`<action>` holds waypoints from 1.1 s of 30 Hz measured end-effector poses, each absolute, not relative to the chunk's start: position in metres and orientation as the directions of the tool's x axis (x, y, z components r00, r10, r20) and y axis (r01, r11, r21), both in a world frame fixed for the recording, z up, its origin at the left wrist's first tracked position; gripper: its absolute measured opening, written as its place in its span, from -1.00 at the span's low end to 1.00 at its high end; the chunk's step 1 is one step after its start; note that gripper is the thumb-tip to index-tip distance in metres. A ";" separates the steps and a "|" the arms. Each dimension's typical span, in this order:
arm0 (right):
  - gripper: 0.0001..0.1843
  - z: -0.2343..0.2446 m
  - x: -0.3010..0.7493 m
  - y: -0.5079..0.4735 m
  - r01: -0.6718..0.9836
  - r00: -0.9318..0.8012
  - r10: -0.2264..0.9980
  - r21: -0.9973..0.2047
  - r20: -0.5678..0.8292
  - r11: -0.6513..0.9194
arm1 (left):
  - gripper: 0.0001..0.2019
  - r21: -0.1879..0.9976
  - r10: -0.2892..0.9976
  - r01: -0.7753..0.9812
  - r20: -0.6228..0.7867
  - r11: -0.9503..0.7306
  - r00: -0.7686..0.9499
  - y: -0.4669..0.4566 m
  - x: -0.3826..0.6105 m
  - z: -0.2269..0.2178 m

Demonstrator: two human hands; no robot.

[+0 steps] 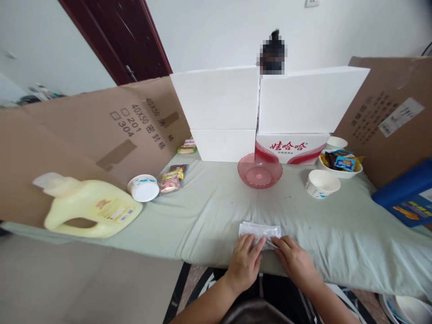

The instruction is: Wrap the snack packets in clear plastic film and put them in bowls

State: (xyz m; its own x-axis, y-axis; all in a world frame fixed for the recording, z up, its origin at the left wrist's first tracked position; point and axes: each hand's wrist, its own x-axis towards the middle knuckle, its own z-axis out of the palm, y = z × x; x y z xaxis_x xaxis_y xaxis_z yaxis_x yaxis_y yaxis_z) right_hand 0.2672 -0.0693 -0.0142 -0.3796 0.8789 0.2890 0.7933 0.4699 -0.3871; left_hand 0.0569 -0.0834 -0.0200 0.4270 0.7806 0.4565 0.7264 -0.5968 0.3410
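Note:
A small rectangular packet in clear, whitish plastic lies flat near the front edge of the cloth-covered table; what is inside cannot be made out. My left hand grips its left and near side, with thumb and fingers on the plastic. At the right near corner, my right hand has its bent fingers closed on the wrapping. Both hands cover the packet's near edge. Beyond it stands a pink translucent bowl with a scalloped rim, apart from both hands.
White boxes and cardboard panels wall the table. At left are a yellow jug, a paper bowl and snack packets. At right stand a paper bowl, a snack-filled container and a blue bottle.

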 end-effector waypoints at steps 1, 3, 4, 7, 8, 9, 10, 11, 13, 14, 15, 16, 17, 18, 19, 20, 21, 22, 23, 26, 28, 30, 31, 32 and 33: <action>-0.68 -0.014 0.269 -0.070 0.792 -0.381 0.879 -0.388 0.288 0.470 | -0.54 0.328 0.789 0.743 0.447 -0.584 0.422 -0.083 0.057 -0.022; -0.69 -0.011 0.272 -0.069 0.792 -0.379 0.877 -0.387 0.294 0.472 | -0.56 0.308 0.794 0.762 0.447 -0.569 0.412 -0.083 0.058 -0.027; -0.69 -0.009 0.273 -0.068 0.791 -0.380 0.874 -0.382 0.304 0.477 | -0.57 0.296 0.789 0.767 0.460 -0.569 0.407 -0.083 0.058 -0.029; -0.69 0.000 0.265 -0.063 0.774 -0.424 0.839 -0.344 0.340 0.531 | -0.62 0.266 0.769 0.788 0.525 -0.555 0.364 -0.084 0.059 -0.034; -0.69 0.003 0.260 -0.060 0.765 -0.452 0.823 -0.326 0.343 0.556 | -0.64 0.265 0.762 0.790 0.543 -0.553 0.352 -0.085 0.059 -0.035; -0.70 0.007 0.253 -0.057 0.755 -0.482 0.807 -0.307 0.340 0.580 | -0.65 0.269 0.756 0.786 0.556 -0.557 0.345 -0.085 0.059 -0.035; -0.70 0.010 0.246 -0.055 0.745 -0.512 0.793 -0.288 0.330 0.601 | -0.66 0.276 0.751 0.778 0.562 -0.565 0.346 -0.086 0.059 -0.035; -0.71 0.013 0.239 -0.052 0.738 -0.539 0.779 -0.267 0.319 0.620 | -0.67 0.285 0.749 0.769 0.563 -0.572 0.349 -0.086 0.059 -0.035; -0.76 0.019 0.227 -0.046 0.728 -0.581 0.757 -0.225 0.298 0.648 | -0.66 0.301 0.755 0.763 0.556 -0.572 0.347 -0.086 0.058 -0.034; -0.79 0.021 0.223 -0.044 0.726 -0.597 0.749 -0.205 0.288 0.657 | -0.66 0.309 0.760 0.763 0.552 -0.568 0.343 -0.086 0.058 -0.034; -0.82 0.023 0.221 -0.042 0.724 -0.611 0.742 -0.185 0.277 0.665 | -0.66 0.317 0.765 0.762 0.548 -0.565 0.339 -0.086 0.058 -0.033; -0.83 0.025 0.221 -0.040 0.725 -0.619 0.739 -0.170 0.265 0.668 | -0.65 0.323 0.768 0.761 0.546 -0.563 0.336 -0.086 0.058 -0.033; -0.82 0.026 0.225 -0.039 0.727 -0.624 0.739 -0.158 0.255 0.669 | -0.65 0.328 0.769 0.759 0.544 -0.562 0.335 -0.086 0.059 -0.032; -0.80 0.027 0.230 -0.039 0.729 -0.627 0.738 -0.149 0.248 0.669 | -0.66 0.333 0.770 0.756 0.543 -0.563 0.335 -0.086 0.059 -0.032; -0.76 0.027 0.238 -0.040 0.733 -0.625 0.741 -0.142 0.243 0.665 | -0.66 0.337 0.771 0.755 0.542 -0.563 0.333 -0.086 0.059 -0.033; -0.73 0.026 0.249 -0.041 0.740 -0.619 0.747 -0.139 0.242 0.658 | -0.67 0.341 0.774 0.755 0.542 -0.560 0.329 -0.086 0.059 -0.033; -0.69 0.024 0.261 -0.042 0.750 -0.609 0.757 -0.139 0.238 0.647 | -0.68 0.346 0.777 0.757 0.541 -0.554 0.322 -0.087 0.059 -0.034; -0.65 0.021 0.276 -0.044 0.763 -0.594 0.771 -0.142 0.231 0.631 | -0.68 0.353 0.779 0.758 0.545 -0.548 0.309 -0.087 0.060 -0.035; -0.63 0.016 0.291 -0.046 0.780 -0.573 0.788 -0.145 0.223 0.609 | -0.69 0.363 0.780 0.759 0.554 -0.541 0.290 -0.088 0.060 -0.035; -0.64 -0.001 0.339 -0.051 0.843 -0.479 0.847 -0.151 0.229 0.517 | -0.67 0.409 0.771 0.756 0.606 -0.511 0.194 -0.086 0.058 -0.032; -0.68 -0.013 0.363 -0.054 0.874 -0.418 0.867 -0.140 0.272 0.466 | -0.62 0.439 0.769 0.759 0.627 -0.481 0.125 -0.080 0.054 -0.025; -0.71 -0.018 0.375 -0.056 0.901 -0.353 0.873 -0.127 0.338 0.414 | -0.65 0.462 0.781 0.751 0.615 -0.471 0.112 -0.071 0.046 -0.017; -0.71 -0.018 0.375 -0.057 0.911 -0.320 0.871 -0.131 0.374 0.391 | -0.73 0.484 0.793 0.737 0.598 -0.471 0.114 -0.065 0.040 -0.014; -0.71 -0.016 0.372 -0.057 0.915 -0.290 0.865 -0.146 0.409 0.376 | -0.81 0.518 0.810 0.719 0.577 -0.464 0.107 -0.060 0.034 -0.012; -0.69 -0.012 0.365 -0.057 0.911 -0.268 0.857 -0.174 0.441 0.375 | -0.87 0.562 0.831 0.700 0.551 -0.441 0.081 -0.055 0.027 -0.011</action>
